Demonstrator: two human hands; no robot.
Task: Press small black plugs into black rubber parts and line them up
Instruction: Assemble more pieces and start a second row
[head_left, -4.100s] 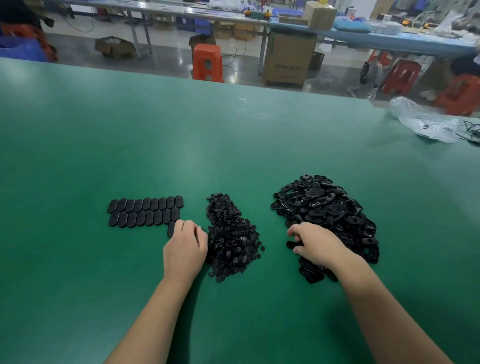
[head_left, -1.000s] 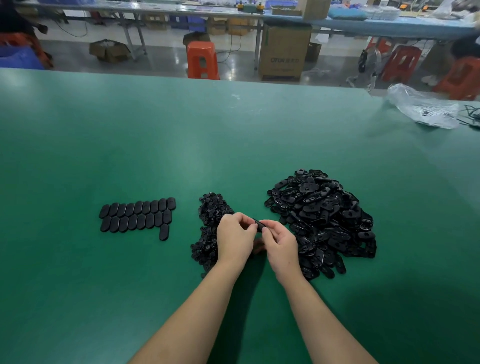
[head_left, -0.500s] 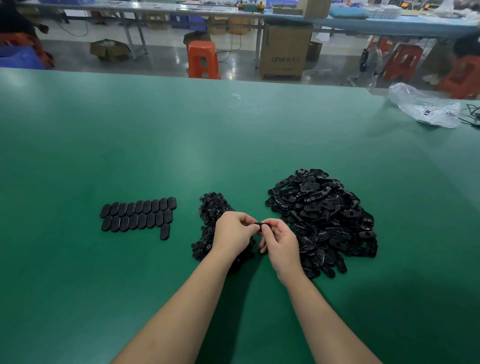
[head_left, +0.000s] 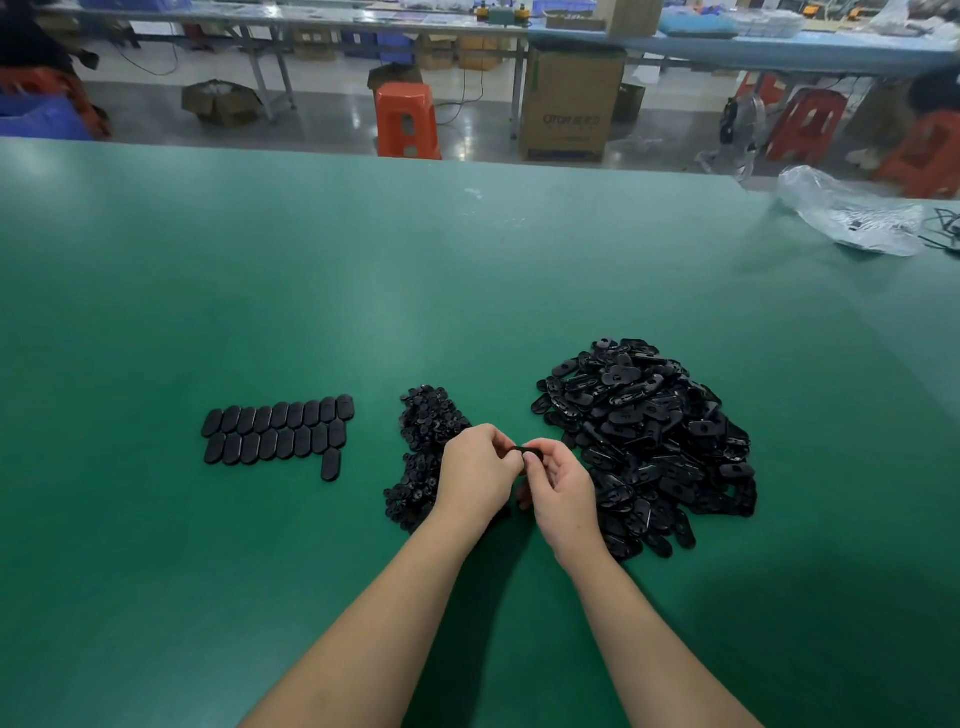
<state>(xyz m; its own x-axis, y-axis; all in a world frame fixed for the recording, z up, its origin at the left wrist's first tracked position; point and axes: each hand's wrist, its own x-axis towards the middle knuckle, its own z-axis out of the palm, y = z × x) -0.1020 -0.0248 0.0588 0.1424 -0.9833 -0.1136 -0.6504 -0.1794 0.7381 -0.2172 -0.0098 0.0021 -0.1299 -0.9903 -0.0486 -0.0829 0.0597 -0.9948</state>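
Four seconds ago the hands were apart, one at each heap; now they meet in the middle, and in the last half second they have barely shifted. The left hand (head_left: 480, 470) and right hand (head_left: 558, 486) both pinch one rubber part (head_left: 524, 453) between them, fingers curled round it just above the worktop (head_left: 363, 291). Whether a plug is already seated in it I cannot tell; the fingers cover it.

From where I stand, the risk is a plug going in crooked or only halfway, since the part is soft and may flex under the thumbs. It could also slip from that small grip and drop into the heap of plugs (head_left: 423, 457) just under the left hand, where black on black would hide it.

To the right lies the big pile of rubber parts (head_left: 649, 431), touching the right wrist; a careless sweep could scatter it. Further left, the lined-up rows (head_left: 280, 434) hold two full lines and one piece starting a third; a nudge while setting down the next one would knock them askew.

Beyond, a clear plastic bag (head_left: 847, 213) lies at the far edge.
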